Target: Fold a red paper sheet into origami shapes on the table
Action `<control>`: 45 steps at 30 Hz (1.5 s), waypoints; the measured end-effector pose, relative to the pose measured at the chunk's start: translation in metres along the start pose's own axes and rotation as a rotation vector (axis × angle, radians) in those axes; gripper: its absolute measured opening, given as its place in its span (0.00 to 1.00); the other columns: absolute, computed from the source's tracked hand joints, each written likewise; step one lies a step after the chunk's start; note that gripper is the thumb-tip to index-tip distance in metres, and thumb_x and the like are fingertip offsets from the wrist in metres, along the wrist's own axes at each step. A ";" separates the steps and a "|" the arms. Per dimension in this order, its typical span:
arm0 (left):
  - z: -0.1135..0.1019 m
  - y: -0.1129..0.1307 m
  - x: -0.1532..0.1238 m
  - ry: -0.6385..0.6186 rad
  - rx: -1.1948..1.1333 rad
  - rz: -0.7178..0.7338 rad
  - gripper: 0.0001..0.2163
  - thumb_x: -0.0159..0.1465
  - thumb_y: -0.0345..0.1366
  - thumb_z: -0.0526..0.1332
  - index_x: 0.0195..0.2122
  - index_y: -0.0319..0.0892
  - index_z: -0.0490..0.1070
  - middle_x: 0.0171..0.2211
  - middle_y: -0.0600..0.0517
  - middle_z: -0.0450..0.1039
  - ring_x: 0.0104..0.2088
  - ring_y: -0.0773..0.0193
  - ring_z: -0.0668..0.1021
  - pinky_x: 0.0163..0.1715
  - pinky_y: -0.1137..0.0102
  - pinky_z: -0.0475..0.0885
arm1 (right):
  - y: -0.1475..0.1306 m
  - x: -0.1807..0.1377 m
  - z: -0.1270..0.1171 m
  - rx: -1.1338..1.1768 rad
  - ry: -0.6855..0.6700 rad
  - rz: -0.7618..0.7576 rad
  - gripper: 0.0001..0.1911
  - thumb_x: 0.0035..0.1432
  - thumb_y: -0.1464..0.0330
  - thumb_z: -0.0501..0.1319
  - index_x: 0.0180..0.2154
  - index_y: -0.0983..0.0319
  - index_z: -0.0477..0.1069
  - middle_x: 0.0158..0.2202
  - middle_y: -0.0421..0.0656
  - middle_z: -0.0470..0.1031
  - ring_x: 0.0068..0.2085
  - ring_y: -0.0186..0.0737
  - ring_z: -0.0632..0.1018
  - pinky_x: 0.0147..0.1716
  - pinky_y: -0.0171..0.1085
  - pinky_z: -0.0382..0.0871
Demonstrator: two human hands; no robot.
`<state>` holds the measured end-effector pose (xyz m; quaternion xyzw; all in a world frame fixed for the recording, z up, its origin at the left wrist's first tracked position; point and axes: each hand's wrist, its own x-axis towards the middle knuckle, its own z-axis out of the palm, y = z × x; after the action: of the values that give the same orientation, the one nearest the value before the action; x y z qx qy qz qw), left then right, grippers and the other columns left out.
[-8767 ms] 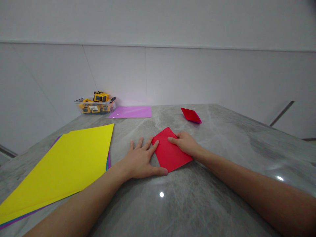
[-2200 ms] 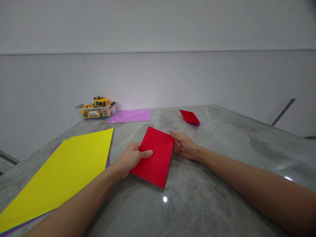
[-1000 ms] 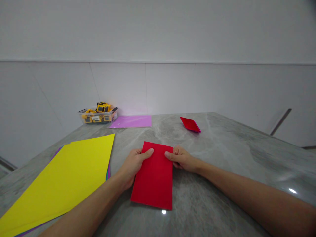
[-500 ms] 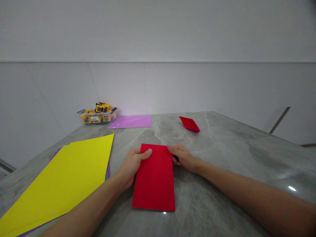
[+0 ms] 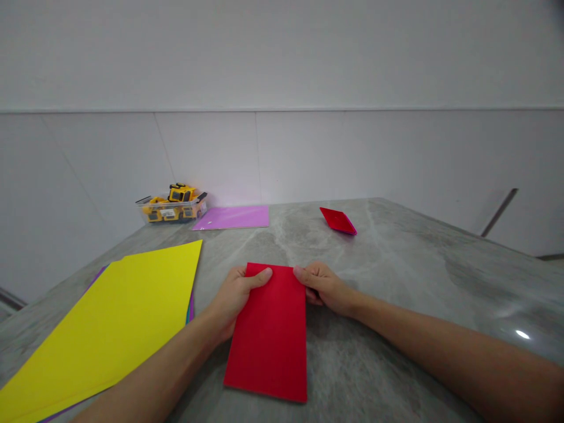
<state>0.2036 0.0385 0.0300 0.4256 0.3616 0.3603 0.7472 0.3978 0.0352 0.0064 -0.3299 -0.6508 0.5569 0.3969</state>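
Note:
Between my hands is a red rectangle of folded paper (image 5: pixel 271 335), raised toward me with its far end upward. My left hand (image 5: pixel 235 296) grips its left edge near the top, thumb lying on the face. At the top right corner my right hand (image 5: pixel 324 288) pinches it, thumb in front and fingers curled behind. To the left, a stack of large paper sheets (image 5: pixel 118 317) has yellow on top, with purple and teal edges peeking out. Farther back on the right lies a small folded red paper (image 5: pixel 338 221) with a magenta edge.
On the far left of the grey marbled table (image 5: pixel 405 276) stands a clear plastic box (image 5: pixel 171 211) holding yellow toy trucks (image 5: pixel 181 192). Beside it, a lilac sheet (image 5: pixel 233 217) lies against the white wall (image 5: pixel 308 153).
The red folded paper has come a little nearer and shifted slightly left, its lower end tilting left. Both hands keep hold of it.

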 end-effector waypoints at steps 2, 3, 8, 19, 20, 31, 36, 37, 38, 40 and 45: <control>0.001 0.000 -0.001 -0.001 0.000 0.000 0.09 0.55 0.35 0.68 0.31 0.33 0.76 0.25 0.43 0.79 0.22 0.59 0.79 0.24 0.69 0.74 | -0.001 0.000 0.001 -0.007 -0.007 0.007 0.35 0.53 0.42 0.56 0.11 0.61 0.54 0.08 0.32 0.49 0.12 0.24 0.51 0.15 0.33 0.40; 0.001 0.000 -0.001 0.001 0.000 -0.002 0.09 0.55 0.35 0.68 0.32 0.32 0.76 0.25 0.42 0.79 0.22 0.59 0.79 0.24 0.68 0.74 | -0.001 0.000 0.001 -0.011 -0.005 0.010 0.35 0.52 0.42 0.56 0.10 0.61 0.53 0.08 0.32 0.48 0.13 0.24 0.50 0.14 0.33 0.39; 0.003 0.000 -0.002 0.014 -0.004 -0.011 0.09 0.54 0.35 0.68 0.31 0.32 0.77 0.26 0.42 0.79 0.22 0.58 0.79 0.25 0.68 0.75 | 0.001 -0.001 0.002 -0.021 0.018 0.004 0.34 0.53 0.44 0.57 0.11 0.61 0.51 0.09 0.31 0.47 0.13 0.24 0.48 0.14 0.32 0.38; -0.001 -0.002 -0.001 -0.013 0.011 0.002 0.10 0.54 0.36 0.69 0.31 0.32 0.76 0.26 0.42 0.79 0.23 0.60 0.79 0.25 0.69 0.74 | 0.000 -0.001 0.004 -0.014 0.025 -0.008 0.34 0.53 0.44 0.57 0.11 0.61 0.51 0.09 0.31 0.47 0.13 0.24 0.48 0.15 0.32 0.39; -0.001 -0.002 -0.001 -0.013 0.017 0.003 0.11 0.54 0.36 0.69 0.32 0.32 0.77 0.26 0.42 0.79 0.23 0.60 0.79 0.26 0.69 0.74 | -0.001 -0.001 0.004 -0.017 0.030 -0.006 0.34 0.53 0.44 0.57 0.10 0.60 0.51 0.09 0.31 0.46 0.13 0.24 0.48 0.15 0.32 0.38; -0.001 -0.002 0.000 -0.024 0.043 0.035 0.12 0.53 0.38 0.69 0.33 0.33 0.76 0.27 0.43 0.79 0.22 0.60 0.79 0.26 0.69 0.74 | 0.004 0.000 0.004 -0.049 0.083 -0.024 0.34 0.53 0.44 0.57 0.11 0.60 0.49 0.10 0.31 0.46 0.14 0.24 0.48 0.15 0.33 0.38; -0.001 -0.001 -0.001 -0.015 0.076 0.065 0.13 0.52 0.39 0.70 0.31 0.34 0.76 0.26 0.43 0.79 0.23 0.60 0.79 0.24 0.70 0.73 | 0.006 0.000 0.004 -0.072 0.101 -0.045 0.34 0.54 0.45 0.56 0.12 0.60 0.48 0.11 0.31 0.45 0.14 0.24 0.48 0.15 0.33 0.37; -0.001 -0.001 -0.001 -0.013 0.088 0.066 0.13 0.52 0.40 0.70 0.31 0.34 0.76 0.26 0.43 0.79 0.23 0.60 0.79 0.24 0.70 0.73 | 0.006 0.000 0.004 -0.082 0.103 -0.049 0.34 0.54 0.45 0.56 0.12 0.60 0.48 0.10 0.31 0.45 0.14 0.24 0.48 0.15 0.33 0.37; -0.001 -0.001 -0.002 -0.008 0.098 0.066 0.13 0.52 0.40 0.70 0.31 0.34 0.76 0.26 0.43 0.79 0.23 0.60 0.79 0.24 0.70 0.73 | 0.006 0.000 0.004 -0.090 0.104 -0.054 0.34 0.54 0.44 0.56 0.12 0.60 0.48 0.10 0.31 0.45 0.14 0.24 0.48 0.15 0.33 0.37; -0.002 -0.001 -0.002 0.002 0.112 0.067 0.13 0.52 0.40 0.70 0.31 0.34 0.76 0.26 0.44 0.79 0.22 0.60 0.79 0.24 0.71 0.73 | 0.006 0.000 0.004 -0.101 0.105 -0.055 0.34 0.54 0.44 0.56 0.12 0.60 0.48 0.11 0.31 0.45 0.15 0.24 0.48 0.15 0.33 0.37; -0.001 -0.002 -0.001 0.017 0.130 0.081 0.13 0.52 0.41 0.70 0.29 0.34 0.76 0.25 0.44 0.79 0.22 0.61 0.78 0.23 0.72 0.72 | 0.008 -0.001 0.003 -0.152 0.118 -0.052 0.34 0.55 0.44 0.54 0.12 0.60 0.49 0.11 0.32 0.46 0.15 0.24 0.49 0.15 0.33 0.38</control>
<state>0.2023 0.0371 0.0284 0.4842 0.3729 0.3695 0.6999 0.3961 0.0343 -0.0023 -0.3743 -0.6751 0.4749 0.4226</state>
